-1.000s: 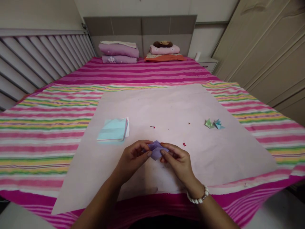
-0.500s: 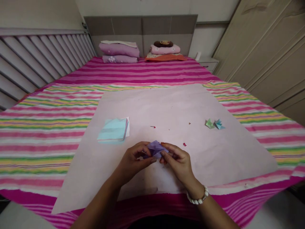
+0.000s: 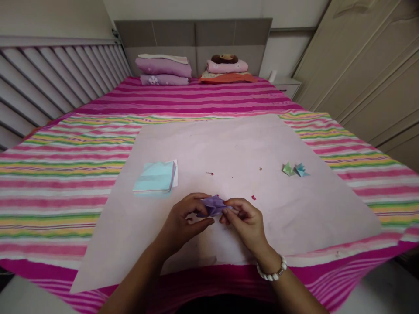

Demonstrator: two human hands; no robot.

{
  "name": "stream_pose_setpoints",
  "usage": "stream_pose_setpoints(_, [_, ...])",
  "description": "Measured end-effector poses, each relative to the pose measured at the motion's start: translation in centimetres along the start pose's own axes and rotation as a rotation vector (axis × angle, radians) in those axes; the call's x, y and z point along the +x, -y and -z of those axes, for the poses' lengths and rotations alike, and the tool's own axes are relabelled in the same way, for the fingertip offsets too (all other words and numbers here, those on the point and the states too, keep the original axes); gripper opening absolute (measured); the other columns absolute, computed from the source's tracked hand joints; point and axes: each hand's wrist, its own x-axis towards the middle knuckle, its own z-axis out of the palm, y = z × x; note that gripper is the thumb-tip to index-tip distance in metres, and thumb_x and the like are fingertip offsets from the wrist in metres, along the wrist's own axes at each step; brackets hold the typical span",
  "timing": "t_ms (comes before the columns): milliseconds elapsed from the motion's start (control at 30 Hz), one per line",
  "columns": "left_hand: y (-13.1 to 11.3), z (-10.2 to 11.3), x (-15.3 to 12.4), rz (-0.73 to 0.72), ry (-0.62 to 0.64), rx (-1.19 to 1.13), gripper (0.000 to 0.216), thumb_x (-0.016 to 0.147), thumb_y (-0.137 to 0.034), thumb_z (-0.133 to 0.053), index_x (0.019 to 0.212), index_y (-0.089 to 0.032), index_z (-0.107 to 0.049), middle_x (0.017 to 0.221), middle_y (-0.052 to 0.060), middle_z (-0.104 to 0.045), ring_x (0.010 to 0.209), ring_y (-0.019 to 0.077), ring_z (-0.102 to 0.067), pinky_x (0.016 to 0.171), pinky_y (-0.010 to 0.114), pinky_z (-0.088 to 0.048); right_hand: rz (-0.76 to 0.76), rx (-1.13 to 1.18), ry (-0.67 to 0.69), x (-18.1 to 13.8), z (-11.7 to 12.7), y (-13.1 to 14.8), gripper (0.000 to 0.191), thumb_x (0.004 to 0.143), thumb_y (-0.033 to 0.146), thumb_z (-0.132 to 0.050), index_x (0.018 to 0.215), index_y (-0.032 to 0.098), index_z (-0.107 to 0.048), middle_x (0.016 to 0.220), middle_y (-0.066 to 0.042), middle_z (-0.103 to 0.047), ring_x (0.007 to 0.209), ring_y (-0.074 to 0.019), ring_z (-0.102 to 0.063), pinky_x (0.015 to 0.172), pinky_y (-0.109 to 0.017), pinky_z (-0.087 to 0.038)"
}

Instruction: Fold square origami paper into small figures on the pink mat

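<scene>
Pale blue stacked paper squares (image 3: 155,177) lie well to the left on the pink sheet (image 3: 229,148) over the bed. My left hand (image 3: 183,220) pinches the small purple folded paper (image 3: 212,204) from its left; my right hand (image 3: 245,220) pinches its right end. It sits between them, lengthwise left-right, equally near both. Green and blue folded pieces (image 3: 294,169) rest far right.
</scene>
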Motion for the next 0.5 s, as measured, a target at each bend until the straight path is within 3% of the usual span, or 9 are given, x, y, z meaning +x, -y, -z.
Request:
stream_pose_setpoints(167, [0.09, -0.15, -0.05, 0.051, -0.085, -0.063, 0.019, 0.076, -0.022, -0.069, 0.07, -0.019, -0.051, 0.112, 0.007, -0.062, 0.095, 0.0196, -0.062, 0.077, 0.031, -0.052, 0.006, -0.023, 0.001, 0.0, -0.07, 0.27, 0.011, 0.079, 0.029, -0.069, 0.082, 0.019, -0.066, 0.057, -0.001, -0.068, 0.048, -0.0135, -0.062, 0.046, -0.024, -0.05])
stream_pose_setpoints(267, [0.18, -0.25, -0.11, 0.066, -0.095, -0.15, 0.02, 0.076, -0.017, -0.068, 0.089, -0.021, -0.052, 0.117, 0.007, -0.06, 0.089, 0.0164, -0.065, 0.075, 0.029, -0.052, 0.017, -0.021, 0.0, 0.03, -0.07, 0.36, 0.01, 0.079, 0.028, -0.069, 0.081, 0.019, -0.066, 0.057, -0.001, -0.068, 0.048, -0.013, -0.062, 0.047, -0.024, -0.05])
stream_pose_setpoints(367, [0.37, -0.32, -0.1, 0.036, -0.09, -0.168, 0.033, 0.077, -0.015, -0.067, 0.105, -0.023, -0.051, 0.121, 0.007, -0.058, 0.096, 0.0178, -0.064, 0.076, 0.029, -0.053, 0.024, -0.022, 0.009, 0.06, -0.04, 0.26, 0.011, 0.079, 0.029, -0.069, 0.079, 0.019, -0.066, 0.057, -0.001, -0.068, 0.049, -0.0135, -0.063, 0.047, -0.024, -0.05])
stream_pose_setpoints(500, [0.85, -0.36, 0.04, -0.055, -0.092, -0.124, 0.025, 0.078, -0.013, -0.065, 0.1, -0.021, -0.057, 0.118, 0.008, -0.056, 0.104, 0.0196, -0.061, 0.078, 0.028, -0.052, 0.028, -0.024, 0.02, 0.04, 0.04, 0.07, 0.013, 0.079, 0.031, -0.069, 0.079, 0.019, -0.067, 0.058, -0.002, -0.068, 0.051, -0.0141, -0.063, 0.048, -0.025, -0.051])
